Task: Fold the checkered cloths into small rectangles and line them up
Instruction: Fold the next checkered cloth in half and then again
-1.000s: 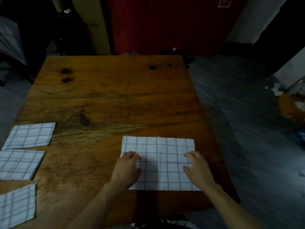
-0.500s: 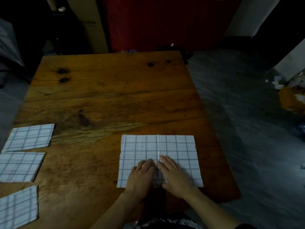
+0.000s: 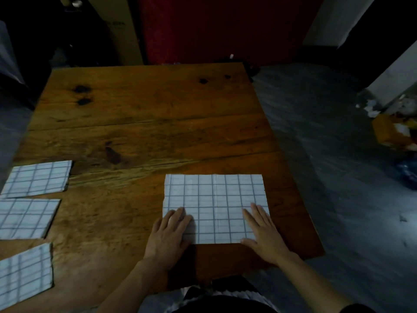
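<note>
A white cloth with a dark grid (image 3: 214,199) lies flat on the wooden table (image 3: 146,123) near its front right corner, with a crease down its middle. My left hand (image 3: 169,233) rests palm down on the cloth's near left corner. My right hand (image 3: 261,231) rests palm down on its near right corner. Both hands are flat with fingers extended and grip nothing. Three folded checkered cloths lie in a column along the table's left edge: a far one (image 3: 37,178), a middle one (image 3: 26,219) and a near one (image 3: 23,273).
The table's right edge runs just right of the cloth, with grey floor (image 3: 338,177) beyond. Litter and an orange box (image 3: 392,132) lie on the floor at the far right. A cardboard box (image 3: 121,30) and a red surface (image 3: 214,26) stand behind the table.
My hands went from the cloth's sides to its middle crease, then slid apart again to the near corners. The cloth lies flatter and the view has shifted slightly.
</note>
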Available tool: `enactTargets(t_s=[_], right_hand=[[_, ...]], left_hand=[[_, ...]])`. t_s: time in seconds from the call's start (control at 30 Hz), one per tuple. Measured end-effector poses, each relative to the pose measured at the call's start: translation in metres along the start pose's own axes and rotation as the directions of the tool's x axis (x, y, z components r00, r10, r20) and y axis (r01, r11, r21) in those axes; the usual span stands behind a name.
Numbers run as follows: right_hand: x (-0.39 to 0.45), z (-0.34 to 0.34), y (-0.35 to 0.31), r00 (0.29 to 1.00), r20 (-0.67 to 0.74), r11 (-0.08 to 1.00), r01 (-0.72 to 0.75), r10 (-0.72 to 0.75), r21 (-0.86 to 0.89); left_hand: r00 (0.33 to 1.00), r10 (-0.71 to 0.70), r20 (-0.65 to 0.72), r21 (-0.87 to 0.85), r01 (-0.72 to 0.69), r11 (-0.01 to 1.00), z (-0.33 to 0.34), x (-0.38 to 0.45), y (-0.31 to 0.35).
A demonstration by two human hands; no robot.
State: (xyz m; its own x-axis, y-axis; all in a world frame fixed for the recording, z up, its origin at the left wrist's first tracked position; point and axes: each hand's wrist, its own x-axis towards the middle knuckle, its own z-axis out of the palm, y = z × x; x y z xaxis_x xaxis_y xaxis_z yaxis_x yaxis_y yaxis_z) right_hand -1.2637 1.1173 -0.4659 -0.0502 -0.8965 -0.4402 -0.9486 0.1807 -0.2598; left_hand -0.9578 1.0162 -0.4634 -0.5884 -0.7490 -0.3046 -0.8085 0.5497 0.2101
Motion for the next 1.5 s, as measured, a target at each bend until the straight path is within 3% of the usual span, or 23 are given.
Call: enactTargets(t_s=[0.3, 0.63, 1.0, 1.3, 1.5], right_hand=[[-0.023, 0.007, 0.017, 0.992, -0.048, 0.992, -0.117, 0.119, 0.048], [-0.034, 0.002, 0.033, 0.957, -0.082, 0.951, -0.263, 0.278, 0.162], [-0.019, 0.003, -0.017, 0.969, -0.224, 0.978, -0.059, 0.104, 0.202], [-0.018, 0.007, -0.017, 0.972, -0.212, 0.981, -0.068, 0.106, 0.179], [-0.019, 0.011, -0.017, 0.973, -0.209, 0.982, -0.062, 0.1, 0.179]], left_hand=[[1.0, -0.011, -0.015, 0.096, 0.013, 0.995, -0.002, -0.009, -0.016], [0.997, 0.078, -0.012, 0.0, -0.078, 0.997, -0.021, -0.012, -0.019], [0.996, 0.035, 0.087, 0.062, -0.041, 0.997, -0.029, -0.006, -0.01], [0.994, 0.007, 0.112, 0.301, -0.04, 0.953, -0.03, -0.007, 0.003], [0.995, -0.021, 0.101, 0.307, -0.011, 0.952, -0.033, -0.011, 0.005]])
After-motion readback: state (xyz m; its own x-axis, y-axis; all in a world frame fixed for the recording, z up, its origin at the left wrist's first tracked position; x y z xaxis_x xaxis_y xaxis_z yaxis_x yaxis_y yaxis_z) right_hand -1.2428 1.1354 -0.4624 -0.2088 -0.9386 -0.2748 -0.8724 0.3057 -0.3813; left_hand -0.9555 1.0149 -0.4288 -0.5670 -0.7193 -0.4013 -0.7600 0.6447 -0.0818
